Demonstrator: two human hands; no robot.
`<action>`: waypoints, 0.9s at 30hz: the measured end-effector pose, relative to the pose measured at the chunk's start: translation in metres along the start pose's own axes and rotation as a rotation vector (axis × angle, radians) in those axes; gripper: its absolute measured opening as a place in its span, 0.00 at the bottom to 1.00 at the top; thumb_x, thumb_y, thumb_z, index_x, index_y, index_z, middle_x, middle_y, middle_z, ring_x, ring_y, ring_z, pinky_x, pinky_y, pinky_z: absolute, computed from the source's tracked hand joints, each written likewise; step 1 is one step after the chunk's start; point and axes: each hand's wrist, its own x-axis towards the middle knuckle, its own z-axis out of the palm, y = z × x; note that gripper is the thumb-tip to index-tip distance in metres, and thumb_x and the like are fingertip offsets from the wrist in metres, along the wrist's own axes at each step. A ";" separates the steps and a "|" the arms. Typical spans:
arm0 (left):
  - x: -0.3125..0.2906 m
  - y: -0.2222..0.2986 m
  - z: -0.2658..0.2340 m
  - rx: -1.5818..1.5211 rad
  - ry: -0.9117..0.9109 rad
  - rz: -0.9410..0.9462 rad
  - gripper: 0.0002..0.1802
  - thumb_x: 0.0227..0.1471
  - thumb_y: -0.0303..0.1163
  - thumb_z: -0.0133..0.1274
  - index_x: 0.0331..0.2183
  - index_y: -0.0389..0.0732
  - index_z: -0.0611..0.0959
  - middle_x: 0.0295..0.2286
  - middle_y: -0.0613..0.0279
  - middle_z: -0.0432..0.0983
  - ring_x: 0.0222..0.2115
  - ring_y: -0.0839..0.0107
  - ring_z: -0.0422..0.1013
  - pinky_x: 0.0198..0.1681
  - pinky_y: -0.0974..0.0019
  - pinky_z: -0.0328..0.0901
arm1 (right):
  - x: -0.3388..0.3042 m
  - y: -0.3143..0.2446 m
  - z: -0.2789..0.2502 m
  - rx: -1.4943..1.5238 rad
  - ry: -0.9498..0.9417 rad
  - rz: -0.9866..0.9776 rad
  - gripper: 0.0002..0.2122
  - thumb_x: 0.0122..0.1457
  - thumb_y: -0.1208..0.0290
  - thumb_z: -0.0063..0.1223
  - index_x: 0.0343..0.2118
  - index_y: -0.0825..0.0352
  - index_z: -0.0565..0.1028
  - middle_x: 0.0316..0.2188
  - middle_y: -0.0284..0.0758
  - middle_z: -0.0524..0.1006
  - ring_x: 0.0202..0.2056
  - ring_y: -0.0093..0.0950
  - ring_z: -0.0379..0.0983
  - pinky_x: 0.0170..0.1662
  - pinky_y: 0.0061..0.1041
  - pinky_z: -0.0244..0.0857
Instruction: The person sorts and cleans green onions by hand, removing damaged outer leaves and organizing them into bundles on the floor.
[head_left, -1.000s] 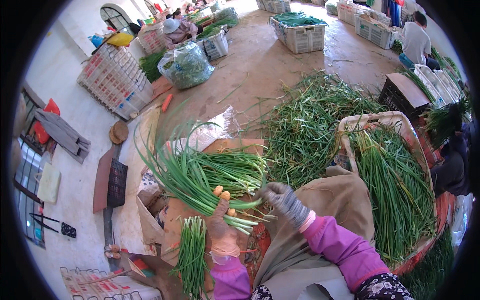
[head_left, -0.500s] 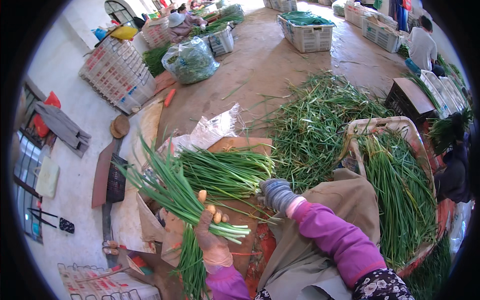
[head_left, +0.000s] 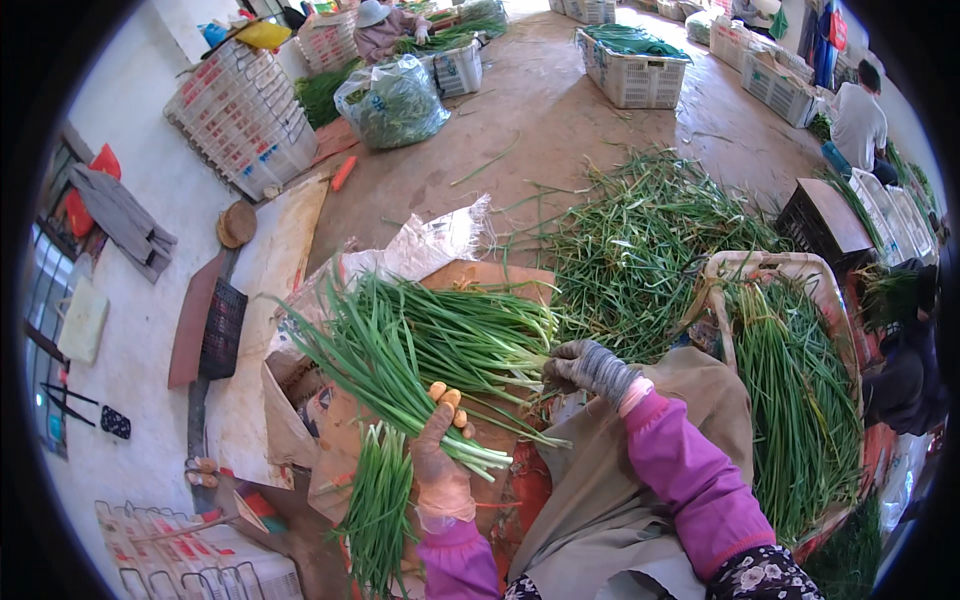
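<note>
My left hand [head_left: 438, 462], in a thin glove with yellowish coverings on the fingertips, is closed round a bunch of green chives [head_left: 375, 370]. Its leaves point up and left, and the pale stalk ends stick out to the right. Behind it a larger heap of chives [head_left: 470, 330] lies on a brown board [head_left: 340, 465], pale ends to the right. My right hand [head_left: 598, 368], in a grey glove, is at those pale ends with its fingers curled in; what they pinch, if anything, is hidden. Another small bundle [head_left: 375, 510] lies left of my left forearm.
A mound of loose leaves [head_left: 650, 240] covers the floor ahead. To my right stands a pale crate [head_left: 765, 262] full of chives. A white sack [head_left: 430, 240] lies behind the board. Stacked crates [head_left: 240, 120] line the left wall. Other people [head_left: 858, 120] sit farther off.
My left hand and its bunch have shifted slightly right, in front of the heap. My right hand has moved slightly right, staying by the pale ends. The whole view has turned a little.
</note>
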 end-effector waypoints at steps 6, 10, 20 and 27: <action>0.001 -0.001 -0.009 -0.004 0.016 -0.006 0.19 0.46 0.21 0.54 0.43 0.36 0.72 0.33 0.57 0.75 0.23 0.75 0.68 0.22 0.72 0.65 | -0.012 -0.025 0.000 -0.792 0.650 -0.489 0.10 0.50 0.65 0.52 0.33 0.65 0.74 0.30 0.44 0.75 0.32 0.42 0.72 0.36 0.36 0.66; 0.001 -0.002 -0.005 0.030 0.037 0.006 0.20 0.46 0.21 0.54 0.43 0.36 0.72 0.33 0.56 0.75 0.22 0.74 0.68 0.22 0.72 0.64 | -0.014 -0.059 0.054 -1.312 -0.110 -0.038 0.18 0.53 0.51 0.46 0.34 0.62 0.76 0.28 0.37 0.77 0.32 0.38 0.74 0.36 0.35 0.67; -0.010 0.001 0.002 0.154 0.090 0.106 0.19 0.45 0.25 0.56 0.42 0.34 0.73 0.35 0.55 0.75 0.24 0.75 0.70 0.21 0.75 0.64 | -0.010 -0.003 0.059 -0.066 -0.046 -0.062 0.11 0.56 0.65 0.45 0.33 0.68 0.74 0.24 0.32 0.76 0.23 0.23 0.71 0.27 0.24 0.66; -0.008 -0.011 0.001 0.100 -0.029 0.003 0.23 0.47 0.32 0.56 0.45 0.33 0.72 0.33 0.55 0.76 0.24 0.77 0.68 0.24 0.76 0.65 | -0.071 -0.020 0.077 -0.492 -0.204 -0.521 0.15 0.56 0.60 0.47 0.37 0.69 0.71 0.26 0.41 0.75 0.29 0.36 0.72 0.34 0.31 0.65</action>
